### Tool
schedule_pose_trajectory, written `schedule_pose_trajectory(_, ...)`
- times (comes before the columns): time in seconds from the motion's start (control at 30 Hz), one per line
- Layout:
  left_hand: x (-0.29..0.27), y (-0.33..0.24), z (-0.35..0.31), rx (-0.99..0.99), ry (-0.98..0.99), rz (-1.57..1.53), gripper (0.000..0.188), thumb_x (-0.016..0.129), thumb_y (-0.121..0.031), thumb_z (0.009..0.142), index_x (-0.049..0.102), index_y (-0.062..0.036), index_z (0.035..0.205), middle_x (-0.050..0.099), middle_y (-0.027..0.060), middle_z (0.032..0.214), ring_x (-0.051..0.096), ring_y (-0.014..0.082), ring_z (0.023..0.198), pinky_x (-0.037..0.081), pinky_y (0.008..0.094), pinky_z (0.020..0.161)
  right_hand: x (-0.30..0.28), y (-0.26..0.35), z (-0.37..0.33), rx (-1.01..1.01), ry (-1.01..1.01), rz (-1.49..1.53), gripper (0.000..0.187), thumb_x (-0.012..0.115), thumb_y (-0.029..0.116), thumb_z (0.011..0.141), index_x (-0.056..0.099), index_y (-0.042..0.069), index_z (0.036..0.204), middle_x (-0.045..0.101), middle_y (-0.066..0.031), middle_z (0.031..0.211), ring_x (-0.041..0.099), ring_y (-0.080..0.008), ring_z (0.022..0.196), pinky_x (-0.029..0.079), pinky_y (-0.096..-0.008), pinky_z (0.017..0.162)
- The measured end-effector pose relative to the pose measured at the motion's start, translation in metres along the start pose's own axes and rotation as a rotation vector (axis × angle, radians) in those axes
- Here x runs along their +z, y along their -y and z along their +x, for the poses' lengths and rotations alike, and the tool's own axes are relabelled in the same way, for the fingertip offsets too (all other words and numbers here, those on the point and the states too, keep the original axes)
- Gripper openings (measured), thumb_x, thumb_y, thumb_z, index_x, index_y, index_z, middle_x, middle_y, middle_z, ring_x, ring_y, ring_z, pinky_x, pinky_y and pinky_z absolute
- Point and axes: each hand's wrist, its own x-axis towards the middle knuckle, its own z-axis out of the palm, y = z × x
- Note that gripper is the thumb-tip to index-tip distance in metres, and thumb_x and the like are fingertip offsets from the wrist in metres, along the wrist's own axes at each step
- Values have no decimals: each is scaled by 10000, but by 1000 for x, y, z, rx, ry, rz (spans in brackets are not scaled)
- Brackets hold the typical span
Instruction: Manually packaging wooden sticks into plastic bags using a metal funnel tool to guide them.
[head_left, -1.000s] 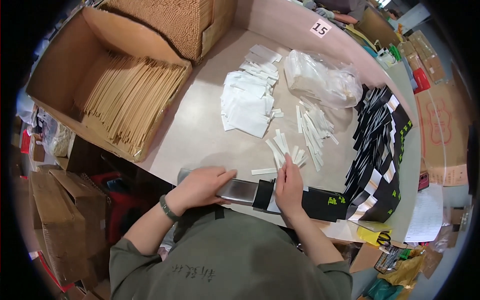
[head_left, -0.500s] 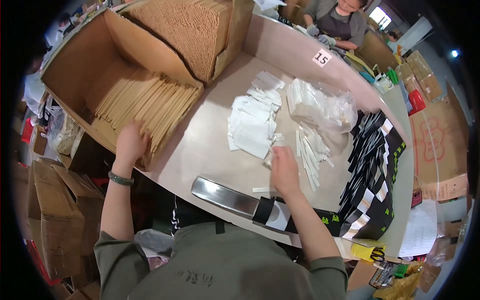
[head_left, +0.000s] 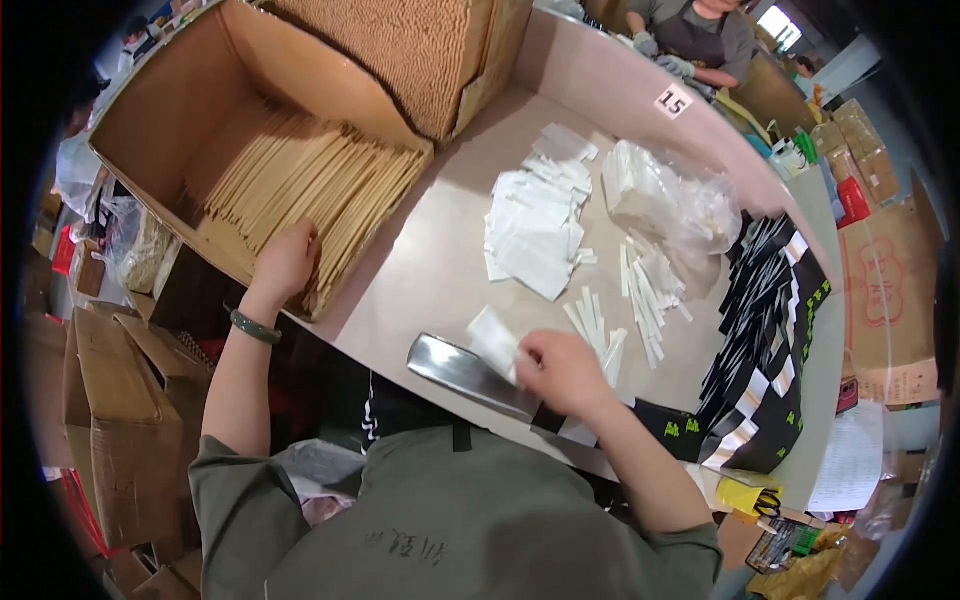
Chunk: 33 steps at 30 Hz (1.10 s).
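My left hand (head_left: 287, 258) is in the front of an open cardboard box (head_left: 160, 130), its fingers closed on the tan slender sticks (head_left: 330, 180) lying there in rows. My right hand (head_left: 565, 370) is closed on a flat white packet (head_left: 493, 340), somewhat blurred, held over a curved shiny metal trough (head_left: 460, 372). A black sleeve lies by the trough's right end, partly hidden under my right hand and forearm. Beyond the hand is a pile of flat white packets (head_left: 535, 235), with narrow white strips (head_left: 645, 300) to its right.
A clear bag of white packets (head_left: 670, 195) stands further back. Many black sleeves (head_left: 750, 330) with green marks overlap along the table's right side. A second box packed with sticks (head_left: 400, 50) is at the back. Across the raised table wall (head_left: 600, 60) a gloved person works.
My right hand has come nearer me, lifting a white packet over the metal trough. My left hand has shifted slightly among the sticks and closed. The whole view has moved a little.
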Motion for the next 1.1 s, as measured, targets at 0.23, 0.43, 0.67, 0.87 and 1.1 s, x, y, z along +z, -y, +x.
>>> schedule_pose_trajectory(0.23,10,-76,-45,-65,-487,-541,102,485,-70,1015,542,-13,1076,597,96,891,574,165,779,484,304,715,30,-4,-37,-251,-70,-255,74,639,109,830,636,39,805,621,-134,851,621,-325,814,503,-440,670)
schedule_pose_trajectory(0.43,93,-115,-117,-34,8,-1113,143,527,-63,1008,581,1,1124,581,26,910,549,123,803,465,265,734,37,-10,-45,-414,-278,-340,138,704,150,810,610,57,846,612,-108,871,599,-325,820,482,-447,749)
schedule_pose_trajectory(0.67,21,-104,-90,28,670,-836,90,632,6,929,674,24,1007,647,16,867,563,95,792,479,227,712,6,-50,-88,-370,-197,-300,340,830,182,690,563,16,821,507,-264,1317,501,-429,1193,436,-474,993)
schedule_pose_trajectory(0.87,73,-198,-114,549,355,-647,164,725,14,780,693,-32,934,640,109,899,630,283,856,515,358,779,14,-51,-78,-539,-216,-303,362,832,202,675,572,7,834,525,-251,1305,501,-406,1196,428,-487,985)
schedule_pose_trajectory(1.1,84,-234,-118,227,225,-612,257,702,-10,811,656,-17,1063,640,124,1016,639,290,920,520,355,822,10,-49,-73,-409,-301,-459,395,806,185,650,594,17,938,553,-230,1240,533,-386,1140,446,-477,924)
